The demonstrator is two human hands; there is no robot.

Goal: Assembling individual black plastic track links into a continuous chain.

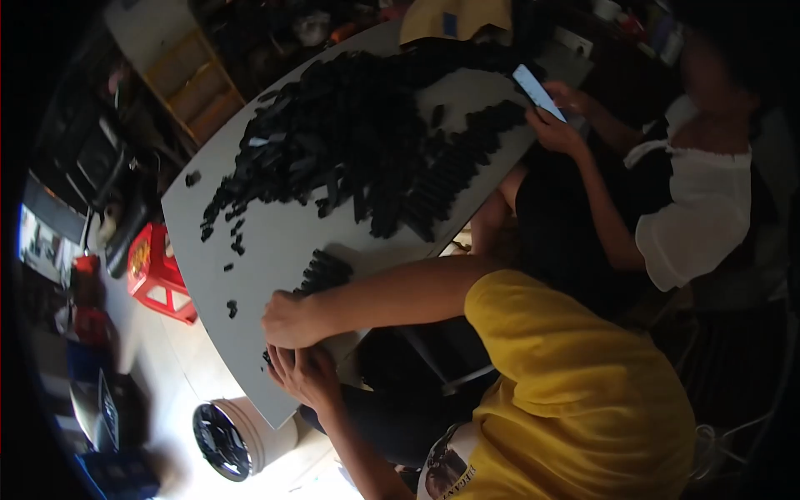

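Observation:
My right hand (288,320) is closed, with its fingers curled under at the near edge of the grey table (250,367). Whatever it holds is hidden. Just below it my left hand (307,379) has its fingers bent together against the right hand; a small dark bit shows at the fingertips, too little to name. Beyond my right wrist lies a short row of black tube-like pieces (325,271), partly covered by the forearm. A large heap of similar black pieces (333,133) covers the far half of the table, and a few small black bits (232,309) lie scattered left of my hands.
At the right sits another person (700,200) holding a phone (538,92). A white bucket with dark contents (258,429) stands on the floor below the table edge. A red plastic stool (162,275) is at the left, and a cardboard box (458,18) at the far end.

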